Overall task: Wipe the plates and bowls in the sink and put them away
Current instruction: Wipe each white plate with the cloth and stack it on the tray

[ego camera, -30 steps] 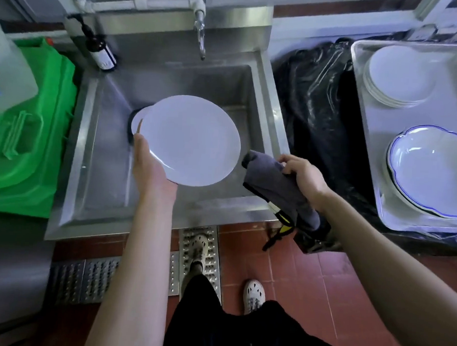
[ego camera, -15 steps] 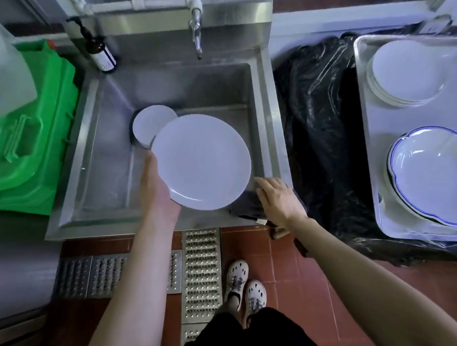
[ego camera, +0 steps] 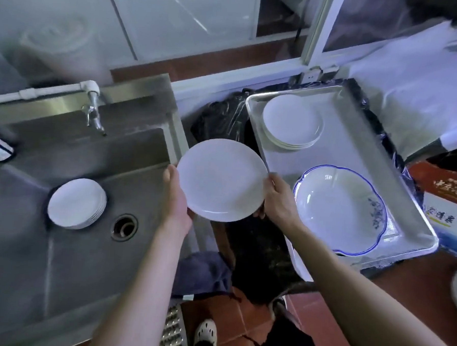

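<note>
Both hands grip a white plate (ego camera: 221, 180) by opposite rims, the left hand (ego camera: 177, 196) and right hand (ego camera: 277, 199) curling fingers under it, above the gap between steel sink (ego camera: 59, 256) and metal tray (ego camera: 355, 153). A stack of small plates (ego camera: 76, 203) sits in the sink; a blue-rimmed bowl (ego camera: 339, 207) and stacked plates (ego camera: 292, 122) rest in the tray.
</note>
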`<action>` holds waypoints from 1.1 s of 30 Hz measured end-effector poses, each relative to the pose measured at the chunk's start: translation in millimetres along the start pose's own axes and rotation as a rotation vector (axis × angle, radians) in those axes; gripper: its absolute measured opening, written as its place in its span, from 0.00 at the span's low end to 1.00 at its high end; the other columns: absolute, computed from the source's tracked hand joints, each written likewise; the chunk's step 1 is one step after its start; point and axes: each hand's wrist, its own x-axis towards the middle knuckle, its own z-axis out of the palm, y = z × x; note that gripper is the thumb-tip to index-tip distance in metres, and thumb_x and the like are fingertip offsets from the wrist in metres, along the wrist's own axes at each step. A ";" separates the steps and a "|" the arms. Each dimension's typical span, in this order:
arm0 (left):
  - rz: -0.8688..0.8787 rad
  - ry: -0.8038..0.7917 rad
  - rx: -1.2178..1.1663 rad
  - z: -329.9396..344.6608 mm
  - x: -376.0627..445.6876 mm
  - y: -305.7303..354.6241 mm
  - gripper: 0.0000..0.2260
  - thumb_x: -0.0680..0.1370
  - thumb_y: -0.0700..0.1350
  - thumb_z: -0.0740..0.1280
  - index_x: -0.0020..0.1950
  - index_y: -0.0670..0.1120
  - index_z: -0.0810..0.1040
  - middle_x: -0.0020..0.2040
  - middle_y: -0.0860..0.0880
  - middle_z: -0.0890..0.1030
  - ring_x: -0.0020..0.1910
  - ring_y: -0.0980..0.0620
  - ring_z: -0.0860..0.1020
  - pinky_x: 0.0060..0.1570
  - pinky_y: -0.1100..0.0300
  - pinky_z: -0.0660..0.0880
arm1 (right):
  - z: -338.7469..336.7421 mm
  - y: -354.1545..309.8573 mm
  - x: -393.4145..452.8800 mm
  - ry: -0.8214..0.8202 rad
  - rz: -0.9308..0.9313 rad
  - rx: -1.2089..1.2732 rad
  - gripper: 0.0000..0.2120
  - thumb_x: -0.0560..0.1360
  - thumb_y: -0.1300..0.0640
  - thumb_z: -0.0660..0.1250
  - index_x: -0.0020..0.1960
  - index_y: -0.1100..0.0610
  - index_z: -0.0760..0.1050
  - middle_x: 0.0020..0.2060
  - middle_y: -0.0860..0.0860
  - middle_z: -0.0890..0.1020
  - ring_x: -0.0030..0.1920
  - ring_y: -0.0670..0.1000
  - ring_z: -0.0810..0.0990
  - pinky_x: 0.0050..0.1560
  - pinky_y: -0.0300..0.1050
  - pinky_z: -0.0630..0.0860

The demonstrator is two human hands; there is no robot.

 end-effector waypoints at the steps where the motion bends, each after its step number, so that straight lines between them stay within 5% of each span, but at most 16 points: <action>1: 0.032 -0.014 0.047 22.4 12.9 0.8 0.18 0.85 0.66 0.58 0.67 0.57 0.75 0.64 0.54 0.84 0.66 0.45 0.82 0.62 0.41 0.81 | -17.1 1.3 18.0 0.007 0.018 0.017 0.11 0.84 0.57 0.53 0.50 0.57 0.72 0.25 0.58 0.79 0.25 0.60 0.80 0.29 0.51 0.75; 4: 0.164 0.038 0.236 92.8 57.8 4.5 0.13 0.80 0.59 0.64 0.55 0.54 0.83 0.58 0.59 0.84 0.60 0.53 0.82 0.57 0.50 0.79 | -71.2 9.6 90.8 0.038 0.035 0.002 0.11 0.82 0.56 0.54 0.51 0.58 0.73 0.25 0.55 0.79 0.25 0.60 0.80 0.31 0.55 0.77; 8: 0.300 0.014 0.507 173.9 124.8 9.4 0.14 0.85 0.44 0.64 0.63 0.56 0.87 0.56 0.65 0.86 0.59 0.64 0.82 0.61 0.61 0.78 | -139.4 8.3 194.5 0.055 0.030 -0.220 0.10 0.85 0.56 0.51 0.54 0.56 0.71 0.26 0.58 0.82 0.27 0.61 0.84 0.31 0.52 0.79; 13: 0.346 0.078 0.770 242.6 200.5 12.7 0.16 0.82 0.39 0.64 0.59 0.52 0.89 0.48 0.57 0.88 0.50 0.53 0.85 0.53 0.60 0.80 | -184.3 6.6 290.8 0.033 -0.041 -0.391 0.15 0.83 0.55 0.52 0.57 0.52 0.77 0.27 0.55 0.84 0.24 0.55 0.84 0.29 0.56 0.84; 19: 0.310 0.122 0.932 261.6 213.0 -8.7 0.14 0.81 0.36 0.64 0.49 0.49 0.89 0.42 0.51 0.87 0.39 0.55 0.80 0.45 0.62 0.76 | -194.5 28.0 329.1 -0.023 -0.115 -0.528 0.15 0.83 0.55 0.50 0.45 0.56 0.73 0.31 0.59 0.83 0.24 0.57 0.82 0.26 0.54 0.80; 23: 0.312 0.170 1.045 267.9 207.5 -8.9 0.13 0.82 0.36 0.64 0.43 0.47 0.84 0.35 0.51 0.82 0.30 0.60 0.73 0.34 0.71 0.69 | -189.8 46.2 338.1 -0.007 -0.173 -0.650 0.15 0.86 0.52 0.51 0.52 0.56 0.74 0.33 0.57 0.81 0.27 0.59 0.81 0.28 0.52 0.77; 29: 0.301 0.199 1.098 275.2 202.5 -9.7 0.13 0.82 0.35 0.63 0.40 0.42 0.80 0.34 0.47 0.80 0.29 0.56 0.70 0.35 0.63 0.68 | -188.8 59.8 343.2 -0.015 -0.189 -0.723 0.14 0.88 0.53 0.51 0.58 0.59 0.73 0.34 0.57 0.76 0.32 0.61 0.76 0.33 0.50 0.70; 33: 0.336 0.158 1.121 272.2 201.4 -7.4 0.14 0.84 0.36 0.64 0.41 0.45 0.82 0.34 0.51 0.81 0.29 0.61 0.74 0.32 0.74 0.66 | -189.9 61.0 343.0 -0.020 -0.182 -0.719 0.16 0.88 0.52 0.52 0.64 0.58 0.74 0.38 0.58 0.77 0.38 0.63 0.78 0.36 0.50 0.70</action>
